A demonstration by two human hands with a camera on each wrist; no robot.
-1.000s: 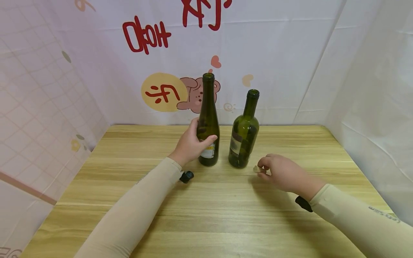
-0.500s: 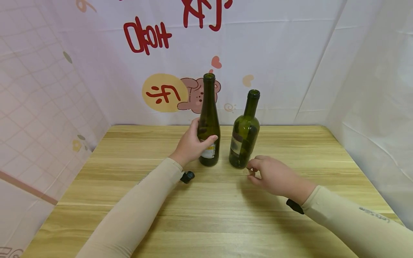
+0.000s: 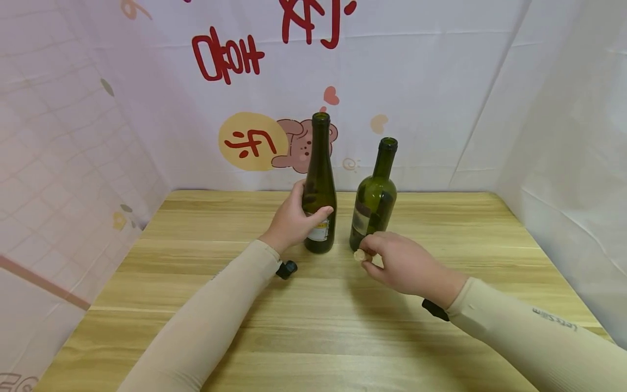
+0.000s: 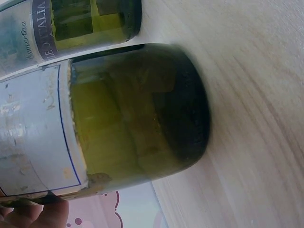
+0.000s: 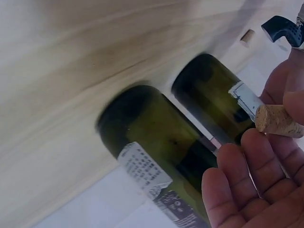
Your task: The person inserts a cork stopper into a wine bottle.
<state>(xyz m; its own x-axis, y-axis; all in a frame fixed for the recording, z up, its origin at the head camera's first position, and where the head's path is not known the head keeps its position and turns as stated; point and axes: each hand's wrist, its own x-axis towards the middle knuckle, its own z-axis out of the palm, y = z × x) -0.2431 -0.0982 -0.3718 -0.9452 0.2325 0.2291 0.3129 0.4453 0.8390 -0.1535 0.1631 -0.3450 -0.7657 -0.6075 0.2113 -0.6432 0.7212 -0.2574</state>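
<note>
My left hand (image 3: 294, 222) grips a tall green wine bottle (image 3: 320, 169) round its body. It stands upright on the table, its pale label (image 4: 35, 128) facing the left wrist camera. Just right of it stands a shorter green wine bottle (image 3: 376, 197), apart from the tall one. In front of that bottle's base my right hand (image 3: 409, 265) pinches a cork (image 5: 275, 121) between thumb and fingers, its pale end (image 3: 360, 255) pointing left. The other fingers (image 5: 228, 166) are extended beneath. Both bottle mouths look uncorked.
A second cork (image 5: 247, 36) lies on the wooden table (image 3: 313, 337), seen in the right wrist view near the left wrist's black strap (image 5: 283, 29). Behind the table hangs a white printed cloth (image 3: 431, 98), with more cloth at both sides.
My right hand has moved left with the cork, from right of the shorter bottle to in front of its base. The left hand keeps its grip on the tall bottle.
</note>
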